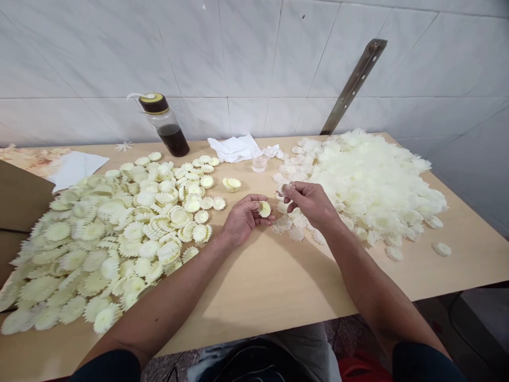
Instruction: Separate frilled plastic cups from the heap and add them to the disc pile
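1 head camera close above the table (270, 286); view forward and down, toward the tiled wall (250, 58)

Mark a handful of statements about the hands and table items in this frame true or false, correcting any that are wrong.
1. The left hand holds a pale yellow scalloped disc. True.
2. The right hand lies flat on the wall. False: the right hand has curled fingers and is beside the right pile.
3. A small clear cup stands near crumpled white tissue. True.
4. The bottle stands behind the right pile. False: the bottle stands behind the left pile.
5. A metal strip rises at a slant against the tiled wall. True.
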The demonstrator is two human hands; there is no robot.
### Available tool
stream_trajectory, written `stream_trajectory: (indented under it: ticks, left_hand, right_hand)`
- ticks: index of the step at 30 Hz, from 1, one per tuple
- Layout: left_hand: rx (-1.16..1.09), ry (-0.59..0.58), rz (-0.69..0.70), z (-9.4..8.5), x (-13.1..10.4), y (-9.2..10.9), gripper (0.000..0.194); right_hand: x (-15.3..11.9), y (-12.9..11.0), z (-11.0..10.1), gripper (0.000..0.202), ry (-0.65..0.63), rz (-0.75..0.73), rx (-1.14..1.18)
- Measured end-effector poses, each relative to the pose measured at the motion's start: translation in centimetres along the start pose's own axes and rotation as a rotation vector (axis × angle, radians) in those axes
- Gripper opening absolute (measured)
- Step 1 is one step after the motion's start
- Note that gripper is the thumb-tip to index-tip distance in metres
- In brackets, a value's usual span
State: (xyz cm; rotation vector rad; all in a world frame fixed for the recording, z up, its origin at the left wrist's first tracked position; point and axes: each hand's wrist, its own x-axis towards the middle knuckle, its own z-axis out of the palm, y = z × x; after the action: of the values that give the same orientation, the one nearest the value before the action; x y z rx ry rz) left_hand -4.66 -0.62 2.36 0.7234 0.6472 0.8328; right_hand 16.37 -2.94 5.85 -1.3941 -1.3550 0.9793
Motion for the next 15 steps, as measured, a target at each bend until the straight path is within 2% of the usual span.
stream_trajectory:
  ticks: [4, 7, 11, 15]
  left_hand:
    - [0.044, -0.012, -0.010, -0.2, -0.1, 0.2, 0.043]
    - [0.087, 0.004, 0.023, -0.1, -0.1, 0.0, 0.050]
    - [0.125, 0.014, 0.060, 0.1, -0.2, -0.3, 0.054]
    - [0.173, 0.052, 0.120, 0.0, -0.1, -0.5, 0.054]
  right_hand:
    - [-0.4, 0.2, 1.0, 0.056, -0.022, -0.056, -0.219]
    - [-0.4, 0.5, 1.6, 0.052, -0.018, -0.164, -0.326]
    - [-0.4, 0.8, 1.8, 0.039, -0.071, -0.319, -0.387]
    - [-0.6, 0.4, 1.1, 0.031, -0.156, -0.396, -0.413]
